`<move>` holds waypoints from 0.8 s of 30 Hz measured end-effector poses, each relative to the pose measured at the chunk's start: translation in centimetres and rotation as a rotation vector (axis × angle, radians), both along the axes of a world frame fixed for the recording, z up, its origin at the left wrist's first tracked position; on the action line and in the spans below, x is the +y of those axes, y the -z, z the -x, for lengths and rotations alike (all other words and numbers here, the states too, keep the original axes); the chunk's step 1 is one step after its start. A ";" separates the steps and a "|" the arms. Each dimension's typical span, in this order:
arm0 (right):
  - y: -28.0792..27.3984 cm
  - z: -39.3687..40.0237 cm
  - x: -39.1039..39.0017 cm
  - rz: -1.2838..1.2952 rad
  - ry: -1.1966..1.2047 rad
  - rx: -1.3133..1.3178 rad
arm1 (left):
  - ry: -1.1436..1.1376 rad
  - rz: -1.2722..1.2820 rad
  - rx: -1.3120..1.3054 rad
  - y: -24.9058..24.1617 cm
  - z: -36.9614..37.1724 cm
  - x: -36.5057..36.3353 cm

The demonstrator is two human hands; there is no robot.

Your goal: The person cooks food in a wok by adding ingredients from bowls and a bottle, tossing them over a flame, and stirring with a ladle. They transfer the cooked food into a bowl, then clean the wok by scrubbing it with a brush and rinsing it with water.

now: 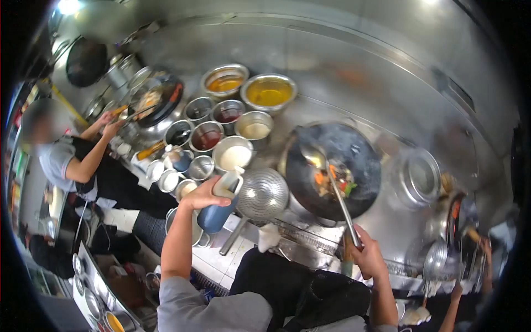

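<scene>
My left hand [200, 195] is wrapped around the upper part of a plastic bottle [219, 213] of dark liquid. The bottle tilts, its pale top pointing up and right, beside a perforated strainer [262, 193]. My right hand [366, 252] grips the long handle of a ladle [340, 202]. Its bowl rests inside a large black wok [359, 160] at the left of some food. Orange, green and pale pieces of food [336, 180] lie in the wok, and steam blurs part of it.
Several metal pots of sauces, including a white one [233, 154], stand left of the wok. Two bowls of yellow liquid [269, 92] sit behind them. A co-worker [66, 160] handles another wok [160, 102] at left. Another person's hand [457, 290] shows at lower right, near a ladle-like strainer [436, 258].
</scene>
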State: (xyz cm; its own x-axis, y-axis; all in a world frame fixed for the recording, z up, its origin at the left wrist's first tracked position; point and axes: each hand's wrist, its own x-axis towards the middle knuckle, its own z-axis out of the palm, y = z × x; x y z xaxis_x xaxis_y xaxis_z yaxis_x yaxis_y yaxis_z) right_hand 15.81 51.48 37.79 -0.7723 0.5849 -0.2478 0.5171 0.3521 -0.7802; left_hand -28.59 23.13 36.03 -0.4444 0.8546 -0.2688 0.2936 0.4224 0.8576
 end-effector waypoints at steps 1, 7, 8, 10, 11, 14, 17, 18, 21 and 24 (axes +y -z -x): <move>0.1 -2.5 -0.1 -0.290 -0.003 -0.099 | 0.106 0.096 -0.018 0.1 -0.4 2.6; -0.7 -10.5 -0.9 0.102 0.152 -0.049 | 0.567 0.576 -0.045 1.8 -6.8 21.1; -0.6 -11.3 -1.1 0.395 0.246 -0.046 | 0.589 0.621 -0.120 1.8 -8.2 23.2; 0.5 -12.9 -1.2 0.471 0.237 -0.001 | 0.667 0.662 -0.055 1.7 -10.2 26.2; 1.2 -13.6 -1.1 0.548 0.227 0.043 | 0.668 0.655 -0.056 2.2 -10.5 26.4; 3.2 -14.9 -0.4 -0.064 0.120 0.100 | 0.554 0.402 -0.142 4.1 -10.9 24.2; 5.5 -16.0 1.7 -0.574 0.047 -0.123 | 0.263 -0.020 -0.252 4.1 -10.1 19.5; 5.6 -15.5 2.1 -0.675 0.069 -0.256 | 0.222 -0.030 -0.262 3.6 -9.5 17.8; 5.6 -12.3 2.3 -0.646 0.011 -0.151 | -0.006 -0.224 -0.075 1.8 -6.7 12.1; 6.3 -6.3 2.5 -0.594 -0.013 0.065 | -0.257 -0.411 -0.015 1.1 -3.7 6.9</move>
